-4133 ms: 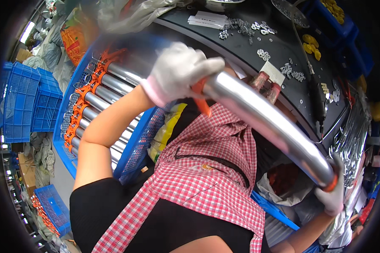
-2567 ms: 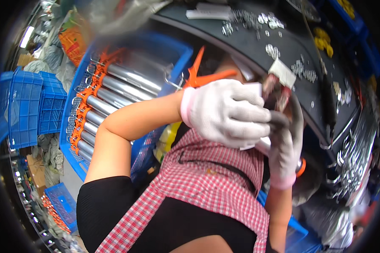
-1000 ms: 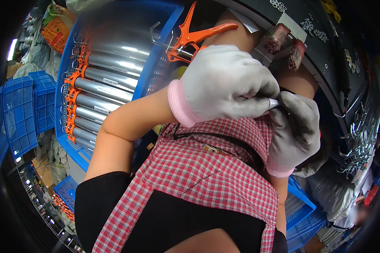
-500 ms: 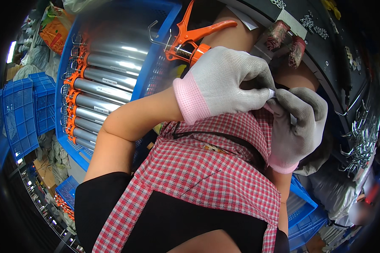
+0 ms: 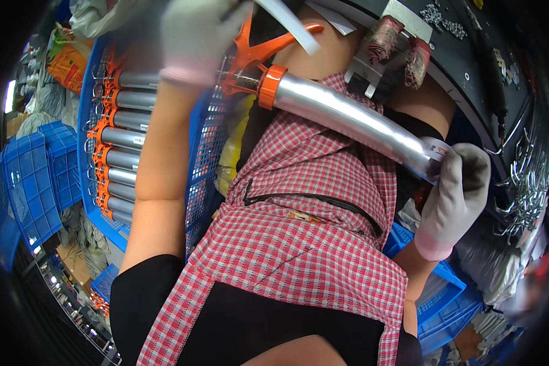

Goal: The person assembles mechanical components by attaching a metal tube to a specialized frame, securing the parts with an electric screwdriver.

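Observation:
Across my lap lies a caulking gun with a silver barrel [image 5: 354,119] and an orange handle [image 5: 253,52]. My right hand [image 5: 457,198], gloved in white-grey with a pink cuff, is at the barrel's far right end. Its thumb and curled fingers pinch a small pale label [image 5: 436,148] against or right beside the metal; whether it sticks there I cannot tell. My left hand [image 5: 198,36], gloved alike and blurred by motion, is raised near the handle. From its fingertips at the upper edge trails a white strip [image 5: 293,25]; the grip itself is smeared.
To the left, a blue crate [image 5: 210,131] holds a row of similar caulking guns [image 5: 122,137]. A dark worktable [image 5: 463,61] at the upper right carries small metal parts, and two worn wrapped rolls [image 5: 416,64] sit by its edge. Metal hooks [image 5: 521,195] hang at the right.
My hands have parted: the left swung up and leftward with the white strip, while the right moved slightly right and down to the barrel's end. The silver barrel now shows.

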Motion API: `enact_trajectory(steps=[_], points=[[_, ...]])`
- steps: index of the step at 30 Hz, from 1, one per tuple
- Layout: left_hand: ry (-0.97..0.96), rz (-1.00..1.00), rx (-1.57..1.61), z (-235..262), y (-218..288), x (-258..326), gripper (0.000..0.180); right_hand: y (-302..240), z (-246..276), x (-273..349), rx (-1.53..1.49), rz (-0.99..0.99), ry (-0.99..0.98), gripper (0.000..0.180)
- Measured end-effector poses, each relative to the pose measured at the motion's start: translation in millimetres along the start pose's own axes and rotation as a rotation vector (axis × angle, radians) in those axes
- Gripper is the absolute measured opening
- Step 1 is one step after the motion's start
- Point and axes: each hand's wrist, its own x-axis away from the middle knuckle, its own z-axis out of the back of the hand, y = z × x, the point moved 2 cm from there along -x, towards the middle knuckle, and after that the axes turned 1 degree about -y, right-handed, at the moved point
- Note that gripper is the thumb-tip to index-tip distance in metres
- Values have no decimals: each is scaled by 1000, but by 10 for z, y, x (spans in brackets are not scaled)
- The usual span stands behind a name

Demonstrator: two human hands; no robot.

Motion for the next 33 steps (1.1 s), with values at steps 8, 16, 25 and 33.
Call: enact_trajectory(steps=[8,16,25,33], points=[[236,-208,251,-65,405,293,27,294,142,80,94,-389,-8,13],[52,-520,558,-392,829,762,35,590,75,404,118,-323,127,15],[-63,-456,448,-618,1042,889,39,642,118,324,165,-245,120,20],[-94,-433,397,-682,1051,866,44,634,175,279,219,-223,130,21]])
